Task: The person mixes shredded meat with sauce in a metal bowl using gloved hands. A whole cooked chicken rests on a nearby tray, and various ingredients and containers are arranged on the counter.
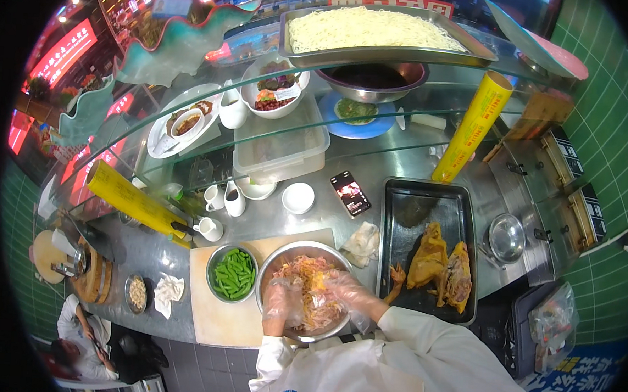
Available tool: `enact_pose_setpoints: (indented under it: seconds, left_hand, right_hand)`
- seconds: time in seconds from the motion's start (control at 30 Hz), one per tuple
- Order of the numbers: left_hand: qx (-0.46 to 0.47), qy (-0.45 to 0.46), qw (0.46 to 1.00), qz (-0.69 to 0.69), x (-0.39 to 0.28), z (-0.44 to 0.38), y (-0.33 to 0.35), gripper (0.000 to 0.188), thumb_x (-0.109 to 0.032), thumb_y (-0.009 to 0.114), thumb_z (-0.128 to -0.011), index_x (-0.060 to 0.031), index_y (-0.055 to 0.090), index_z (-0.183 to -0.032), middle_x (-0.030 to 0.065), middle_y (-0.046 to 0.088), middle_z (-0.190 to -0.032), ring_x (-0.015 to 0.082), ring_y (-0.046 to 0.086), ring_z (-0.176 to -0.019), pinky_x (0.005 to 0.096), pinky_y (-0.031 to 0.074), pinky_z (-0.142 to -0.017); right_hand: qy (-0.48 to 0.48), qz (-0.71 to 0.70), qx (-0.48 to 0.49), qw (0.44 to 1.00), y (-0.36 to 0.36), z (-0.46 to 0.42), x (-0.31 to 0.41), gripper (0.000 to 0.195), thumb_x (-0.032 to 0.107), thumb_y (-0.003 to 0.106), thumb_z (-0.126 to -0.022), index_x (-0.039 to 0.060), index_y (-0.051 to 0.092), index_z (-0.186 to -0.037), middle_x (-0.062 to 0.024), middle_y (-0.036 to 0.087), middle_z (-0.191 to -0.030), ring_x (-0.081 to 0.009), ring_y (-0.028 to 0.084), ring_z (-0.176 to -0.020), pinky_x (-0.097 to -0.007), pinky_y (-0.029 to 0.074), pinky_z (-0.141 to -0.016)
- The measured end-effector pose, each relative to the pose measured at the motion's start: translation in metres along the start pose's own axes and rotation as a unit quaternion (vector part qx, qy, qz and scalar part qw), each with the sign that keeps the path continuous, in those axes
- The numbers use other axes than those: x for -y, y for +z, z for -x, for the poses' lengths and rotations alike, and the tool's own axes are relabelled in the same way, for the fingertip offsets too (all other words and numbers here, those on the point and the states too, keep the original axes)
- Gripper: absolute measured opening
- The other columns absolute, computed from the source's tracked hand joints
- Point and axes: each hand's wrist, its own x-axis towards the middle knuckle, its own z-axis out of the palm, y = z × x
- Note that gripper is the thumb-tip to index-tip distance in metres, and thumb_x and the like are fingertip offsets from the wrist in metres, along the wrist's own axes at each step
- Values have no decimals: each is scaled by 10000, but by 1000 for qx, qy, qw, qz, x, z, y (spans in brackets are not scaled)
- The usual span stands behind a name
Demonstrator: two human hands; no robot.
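A steel mixing bowl [302, 338] full of shredded meat [315, 270], pinkish with yellow bits, stands partly on a pale cutting board [209, 323]. My left hand [283, 303], in a clear plastic glove, is in the bowl at its left side. My right hand [349, 291], gloved alike, reaches over the bowl's right side with its fingers at the meat. What either hand grips is hidden by glove and meat. Close on the left is a smaller steel bowl of green peppers [234, 273]. A black tray [399, 192] at right holds cooked poultry pieces [429, 258].
A phone [350, 193], a crumpled cloth [362, 244], a white bowl [298, 198] and small jugs [209, 229] lie beyond the bowls. Glass shelves carry a noodle tray [375, 34]. Yellow tubes [474, 127] lean nearby. At lower left, a person [83, 338] is beside the counter.
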Motion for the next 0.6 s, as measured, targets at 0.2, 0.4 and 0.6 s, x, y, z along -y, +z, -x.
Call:
enact_pose_setpoints:
  seconds: [0.2, 0.4, 0.6]
  left_hand:
    - [32, -76, 976, 199, -25, 0, 5, 269, -240, 609, -837, 20, 671, -812, 237, 651, -777, 385, 638, -713, 468, 481, -665]
    - [67, -114, 964, 229, -46, 2, 3, 328, -271, 626, -819, 55, 662, -812, 255, 648, -774, 385, 640, -723, 457, 491, -687]
    - [39, -68, 977, 196, -35, -1, 16, 323, -260, 639, -798, 62, 660, -814, 268, 642, -796, 396, 635, -732, 453, 492, -700]
  right_hand:
    - [1, 146, -45, 988, -12, -16, -21, 279, 167, 607, -954, 17, 543, -1180, -55, 633, -1012, -123, 638, -828, -260, 523, -700]
    - [-40, 112, -42, 992, 2, -4, -11, 264, 175, 605, -948, 35, 551, -1166, -11, 606, -947, -73, 560, -788, -246, 487, -670]
    - [-138, 220, -70, 963, -6, -19, -36, 357, 228, 589, -934, -35, 550, -1171, -161, 683, -899, -238, 647, -840, -347, 493, -805]
